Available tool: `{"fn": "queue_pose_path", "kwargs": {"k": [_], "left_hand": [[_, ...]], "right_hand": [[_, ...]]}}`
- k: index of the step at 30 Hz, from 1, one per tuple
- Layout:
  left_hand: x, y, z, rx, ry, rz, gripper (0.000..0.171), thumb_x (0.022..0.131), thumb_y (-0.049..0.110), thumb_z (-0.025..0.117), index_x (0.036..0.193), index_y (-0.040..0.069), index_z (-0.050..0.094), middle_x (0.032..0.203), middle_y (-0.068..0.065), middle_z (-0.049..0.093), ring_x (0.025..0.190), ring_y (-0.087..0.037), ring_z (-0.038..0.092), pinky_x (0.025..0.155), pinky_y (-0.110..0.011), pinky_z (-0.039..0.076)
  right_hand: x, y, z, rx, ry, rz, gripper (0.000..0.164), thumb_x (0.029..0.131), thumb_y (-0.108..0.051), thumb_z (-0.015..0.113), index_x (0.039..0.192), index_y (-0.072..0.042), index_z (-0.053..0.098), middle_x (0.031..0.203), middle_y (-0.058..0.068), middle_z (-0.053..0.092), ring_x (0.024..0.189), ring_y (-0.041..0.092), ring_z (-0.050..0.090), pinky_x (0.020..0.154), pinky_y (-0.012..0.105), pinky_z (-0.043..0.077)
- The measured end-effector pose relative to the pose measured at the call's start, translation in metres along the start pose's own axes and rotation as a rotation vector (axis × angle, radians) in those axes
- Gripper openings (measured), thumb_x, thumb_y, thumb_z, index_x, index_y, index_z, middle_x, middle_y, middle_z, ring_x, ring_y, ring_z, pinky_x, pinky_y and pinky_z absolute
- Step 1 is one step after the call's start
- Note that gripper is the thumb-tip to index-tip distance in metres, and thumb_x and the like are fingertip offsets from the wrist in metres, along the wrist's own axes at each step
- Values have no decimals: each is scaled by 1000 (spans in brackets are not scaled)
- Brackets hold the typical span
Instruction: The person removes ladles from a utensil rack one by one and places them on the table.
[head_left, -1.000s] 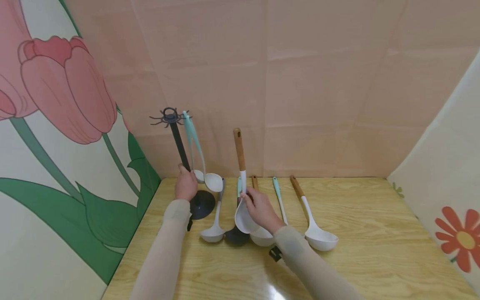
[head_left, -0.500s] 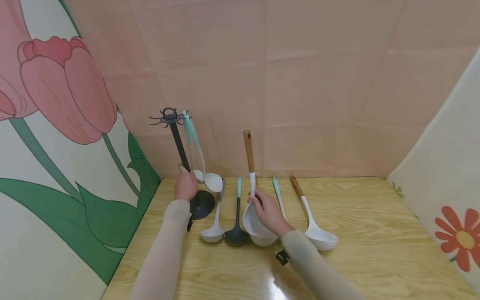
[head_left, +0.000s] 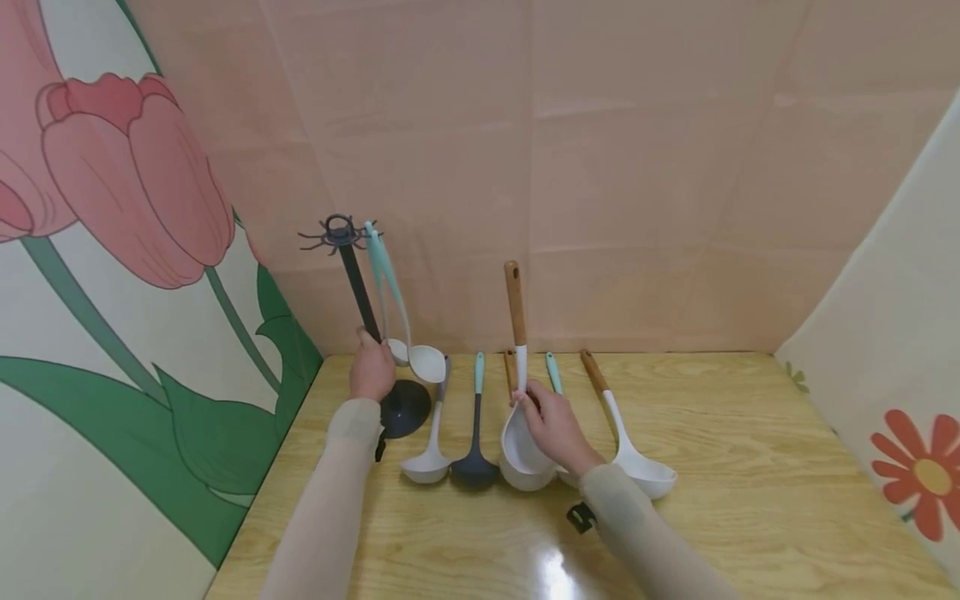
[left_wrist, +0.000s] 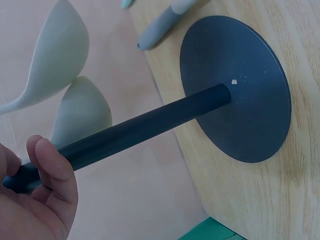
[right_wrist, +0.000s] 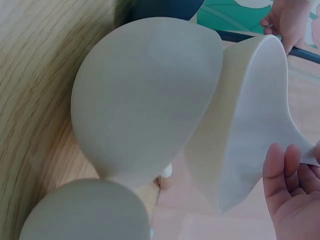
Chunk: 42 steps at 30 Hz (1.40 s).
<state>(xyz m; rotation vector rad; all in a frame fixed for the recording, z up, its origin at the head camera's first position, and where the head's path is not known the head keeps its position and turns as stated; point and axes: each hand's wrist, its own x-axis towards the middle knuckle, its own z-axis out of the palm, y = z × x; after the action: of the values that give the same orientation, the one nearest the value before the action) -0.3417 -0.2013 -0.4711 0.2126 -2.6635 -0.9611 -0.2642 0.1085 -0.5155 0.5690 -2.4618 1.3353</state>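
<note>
My left hand (head_left: 372, 369) grips the black pole of a utensil stand (head_left: 360, 292), whose round base (left_wrist: 240, 115) rests on the table. Two white ladles (head_left: 427, 365) with turquoise handles hang from the stand's top hooks. Fingers and thumb of my right hand (head_left: 557, 425) pinch a white ladle (head_left: 514, 304) by its neck, just above the bowl. Its wooden handle points up and its bowl hangs low, overlapping another wooden-handled ladle (head_left: 511, 367) lying behind it. In the right wrist view, the held ladle's bowl (right_wrist: 260, 100) is beside another pale bowl (right_wrist: 145, 95).
Left of the held ladle lie a grey-handled white ladle (head_left: 426, 468) and a dark ladle (head_left: 474, 471) with a turquoise handle. To its right are a turquoise-handled ladle (head_left: 553, 372), partly hidden by my right hand, and a wooden-handled white ladle (head_left: 647, 477). A pink-draped wall (head_left: 645, 208) stands behind.
My right hand has carried the upright ladle to the right, from over the dark ladle to over the lying wooden-handled one. My left hand stays on the stand's pole.
</note>
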Motion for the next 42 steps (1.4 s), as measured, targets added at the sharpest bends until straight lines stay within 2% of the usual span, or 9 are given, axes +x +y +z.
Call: {"fn": "queue_pose_path", "kwargs": {"k": [6, 11, 22, 26, 30, 37, 42], "left_hand": [[0, 0, -1, -8, -6, 0, 54, 108, 22, 37, 148, -6, 15, 109, -33, 64, 96, -46, 66, 79, -56, 50], [-1, 1, -1, -1, -15, -3, 55, 108, 22, 36, 149, -6, 14, 108, -34, 64, 96, -46, 66, 80, -56, 51], [-1, 2, 0, 1, -10, -7, 55, 108, 21, 36, 149, -7, 15, 107, -33, 64, 96, -46, 66, 81, -56, 51], [-1, 2, 1, -7, -5, -2, 55, 108, 21, 37, 149, -7, 15, 108, -34, 64, 96, -46, 66, 81, -56, 51], [-2, 1, 1, -4, 1, 2, 55, 107, 21, 38, 149, -8, 15, 108, -34, 64, 96, -47, 66, 81, -56, 51], [-1, 0, 1, 2, 3, 14, 55, 108, 20, 37, 149, -9, 15, 106, -34, 64, 94, -46, 66, 79, -56, 51], [-2, 0, 0, 0, 6, 22, 56, 107, 19, 38, 149, -10, 14, 107, -35, 64, 96, -47, 66, 80, -56, 51]], "right_hand": [[-1, 4, -6, -18, 34, -26, 16, 104, -15, 54, 106, -8, 67, 92, 5, 72, 81, 14, 66, 71, 36, 55], [-2, 9, -10, -56, 66, -67, 13, 103, -10, 56, 101, -6, 68, 91, 9, 73, 78, 16, 66, 69, 34, 54], [-6, 11, -36, -76, 80, -48, 17, 104, -13, 53, 105, -4, 68, 91, 6, 74, 91, 24, 71, 78, 43, 56], [-8, 16, -47, -103, 101, -56, 16, 103, -12, 55, 105, -3, 68, 88, 7, 74, 81, 18, 68, 70, 36, 55], [-10, 23, -56, -107, 87, -25, 17, 103, -12, 55, 108, -1, 67, 89, 8, 73, 75, 15, 64, 66, 31, 52], [-16, 31, -69, -133, 69, 33, 20, 105, -15, 51, 110, -2, 65, 92, 8, 72, 89, 25, 68, 77, 46, 54], [-21, 36, -79, -166, 64, 34, 22, 106, -15, 49, 111, -1, 65, 92, 7, 72, 92, 27, 69, 79, 49, 54]]}}
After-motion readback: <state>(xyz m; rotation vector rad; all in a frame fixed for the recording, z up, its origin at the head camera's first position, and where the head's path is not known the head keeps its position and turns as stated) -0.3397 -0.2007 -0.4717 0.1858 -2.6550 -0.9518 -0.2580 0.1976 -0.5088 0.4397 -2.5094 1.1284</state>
